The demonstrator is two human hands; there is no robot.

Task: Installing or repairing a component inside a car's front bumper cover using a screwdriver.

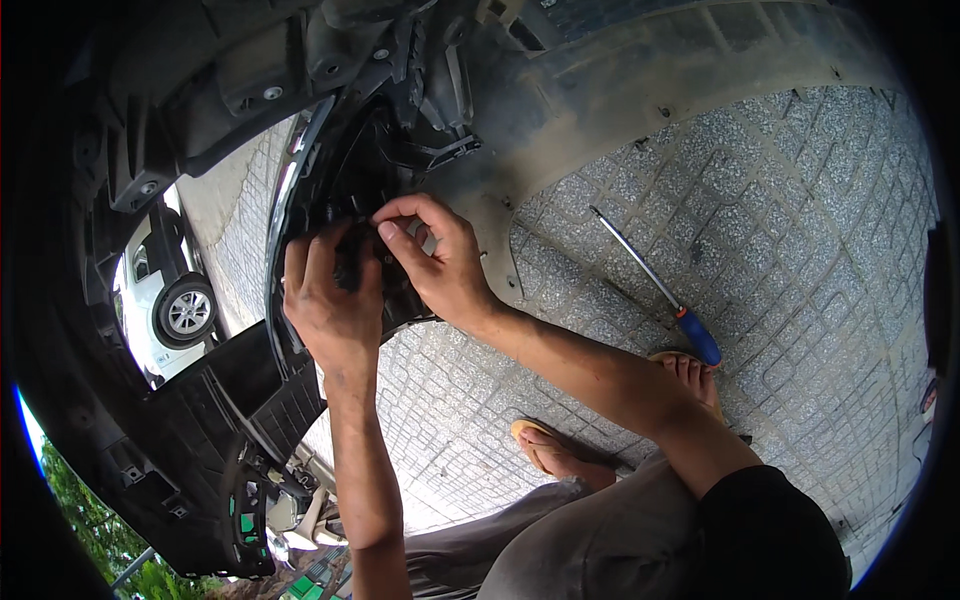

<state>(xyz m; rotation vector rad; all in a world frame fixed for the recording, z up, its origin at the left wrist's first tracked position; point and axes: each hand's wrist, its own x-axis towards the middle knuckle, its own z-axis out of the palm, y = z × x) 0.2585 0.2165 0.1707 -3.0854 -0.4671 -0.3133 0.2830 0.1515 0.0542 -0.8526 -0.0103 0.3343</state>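
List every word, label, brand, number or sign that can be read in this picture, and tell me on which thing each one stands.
No text can be read in this picture.
Blue-and-orange screwdriver handle: no readable marking.
White car: any marking is too small to read.
Black plastic car assembly at the fingers: no legible label.
Small reddish patch at the right edge: too blurred to tell.

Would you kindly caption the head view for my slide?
Left hand and right hand at a black plastic assembly, screwdriver lying on paving.
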